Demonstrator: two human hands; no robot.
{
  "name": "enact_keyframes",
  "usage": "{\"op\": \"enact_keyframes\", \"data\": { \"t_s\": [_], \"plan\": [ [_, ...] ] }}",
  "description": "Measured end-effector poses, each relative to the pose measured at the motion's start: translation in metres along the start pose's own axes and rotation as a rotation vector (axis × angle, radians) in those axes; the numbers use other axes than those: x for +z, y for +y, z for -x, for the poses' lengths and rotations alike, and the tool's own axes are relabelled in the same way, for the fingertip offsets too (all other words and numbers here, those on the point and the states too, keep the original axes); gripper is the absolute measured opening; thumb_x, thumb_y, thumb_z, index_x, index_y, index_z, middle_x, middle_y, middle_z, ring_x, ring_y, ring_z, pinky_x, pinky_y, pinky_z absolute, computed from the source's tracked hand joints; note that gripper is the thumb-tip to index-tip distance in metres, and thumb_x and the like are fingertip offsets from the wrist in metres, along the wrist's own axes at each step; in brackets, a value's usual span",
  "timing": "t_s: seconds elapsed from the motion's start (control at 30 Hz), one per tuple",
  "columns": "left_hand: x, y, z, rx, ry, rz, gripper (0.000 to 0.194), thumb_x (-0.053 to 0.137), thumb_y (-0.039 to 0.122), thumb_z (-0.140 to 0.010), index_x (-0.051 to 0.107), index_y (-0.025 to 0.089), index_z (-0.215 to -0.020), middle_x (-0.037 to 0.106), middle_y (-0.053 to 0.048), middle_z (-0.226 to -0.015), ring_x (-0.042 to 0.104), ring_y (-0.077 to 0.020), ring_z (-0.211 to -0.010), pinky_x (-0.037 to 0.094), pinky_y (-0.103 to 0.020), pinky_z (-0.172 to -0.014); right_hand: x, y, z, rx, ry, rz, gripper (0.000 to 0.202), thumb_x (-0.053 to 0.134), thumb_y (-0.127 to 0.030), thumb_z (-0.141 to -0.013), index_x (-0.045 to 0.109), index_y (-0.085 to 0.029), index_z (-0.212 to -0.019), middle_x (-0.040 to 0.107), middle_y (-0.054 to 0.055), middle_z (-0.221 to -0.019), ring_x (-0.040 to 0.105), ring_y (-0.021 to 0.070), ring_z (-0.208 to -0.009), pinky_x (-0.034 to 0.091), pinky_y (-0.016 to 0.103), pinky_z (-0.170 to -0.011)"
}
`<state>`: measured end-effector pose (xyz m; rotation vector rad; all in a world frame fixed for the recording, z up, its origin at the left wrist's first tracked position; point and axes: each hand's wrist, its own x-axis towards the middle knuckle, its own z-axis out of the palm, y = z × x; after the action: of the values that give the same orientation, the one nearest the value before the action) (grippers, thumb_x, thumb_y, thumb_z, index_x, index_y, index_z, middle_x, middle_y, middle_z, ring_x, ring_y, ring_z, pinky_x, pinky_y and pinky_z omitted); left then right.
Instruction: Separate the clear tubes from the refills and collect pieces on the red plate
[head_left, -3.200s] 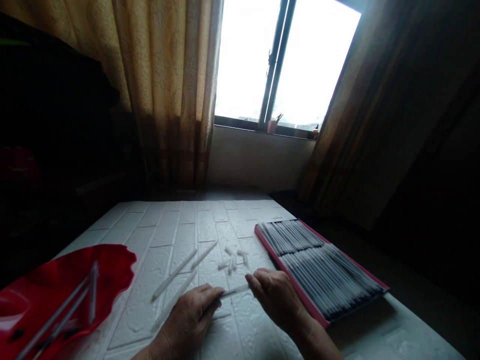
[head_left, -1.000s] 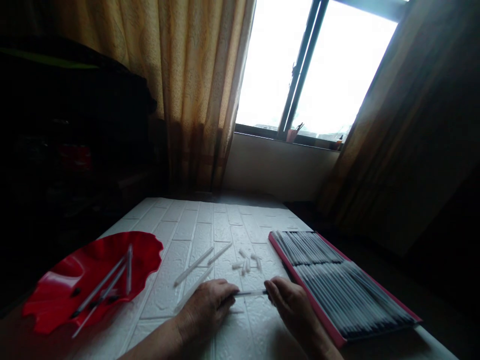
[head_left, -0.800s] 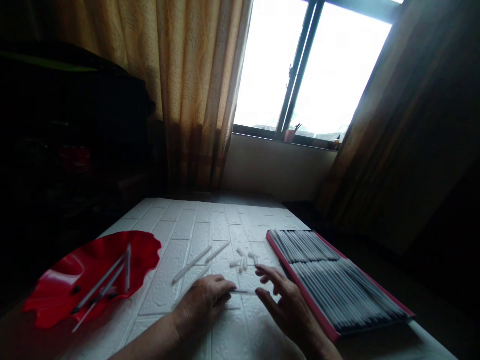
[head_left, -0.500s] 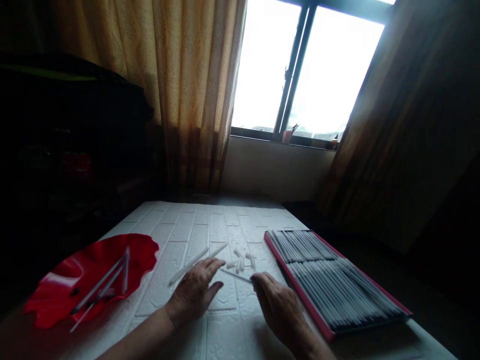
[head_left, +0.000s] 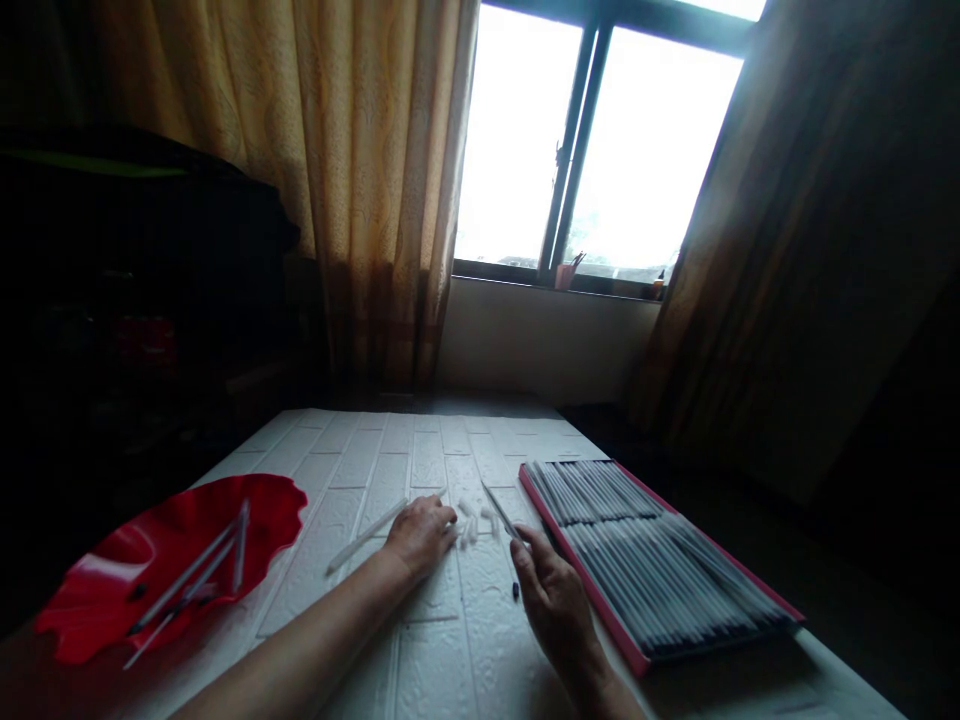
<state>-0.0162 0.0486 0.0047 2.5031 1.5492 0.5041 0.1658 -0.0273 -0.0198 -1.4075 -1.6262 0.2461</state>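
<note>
My right hand [head_left: 551,590] is closed around a slim grey pen [head_left: 501,512], whose pointed end leans up and to the left above the table. Fingers curled and pointing down, my left hand [head_left: 421,535] rests at the edge of a small group of whitish translucent caps [head_left: 468,522]; its fingertips are partly hidden, so what they pinch cannot be made out. A long translucent tube [head_left: 366,537] lies just left of that hand. Beside my right hand a small black plug [head_left: 515,590] lies on the table.
To the right, a red-edged box [head_left: 574,560] holds rows of many grey pens with dark ends. On the left sits a wavy red dish [head_left: 82,595] with several pens and black bits. The white brick-patterned table [head_left: 431,660] ends before a window [head_left: 525,140] and curtains [head_left: 382,180].
My left hand has moved away from the pen, forward to the caps, and its fingers have curled. My right hand has tilted the pen upward. A black plug now shows on the table.
</note>
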Motion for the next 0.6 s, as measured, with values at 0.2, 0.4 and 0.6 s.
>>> {"op": "enact_keyframes", "data": {
  "t_s": [0.2,0.4,0.6],
  "plan": [
    [0.001,-0.017,0.013,0.024,0.076,0.134,0.018,0.047,0.019,-0.089,0.062,0.022,-0.099,0.07,-0.004,-0.098,0.064,-0.0184,-0.095,0.046,-0.029,-0.085,0.003,0.004,0.002,-0.074,-0.078,0.009,0.043,0.036,-0.043,-0.094,0.063,-0.014,-0.111,0.074,0.01,-0.08,0.071,0.0219,-0.073,0.052,0.025,-0.064],
    [0.008,-0.042,0.037,0.026,0.133,0.537,0.025,0.04,0.035,-0.091,0.054,0.019,-0.104,0.069,-0.003,-0.082,0.065,-0.0137,-0.072,0.05,-0.023,-0.065,0.006,-0.008,0.007,-0.21,-0.214,-0.008,0.036,0.037,-0.033,-0.094,0.066,-0.017,-0.109,0.074,0.009,-0.083,0.07,0.02,-0.075,0.049,0.023,-0.067],
    [0.016,-0.045,0.043,0.032,0.182,0.75,0.032,0.049,0.047,-0.086,0.058,0.019,-0.098,0.066,-0.002,-0.078,0.061,-0.0138,-0.065,0.049,-0.023,-0.058,0.007,-0.014,0.01,-0.226,-0.295,0.079,0.033,0.038,-0.03,-0.092,0.068,-0.018,-0.1,0.072,0.006,-0.071,0.068,0.0174,-0.064,0.042,0.021,-0.059]
  ]
}}
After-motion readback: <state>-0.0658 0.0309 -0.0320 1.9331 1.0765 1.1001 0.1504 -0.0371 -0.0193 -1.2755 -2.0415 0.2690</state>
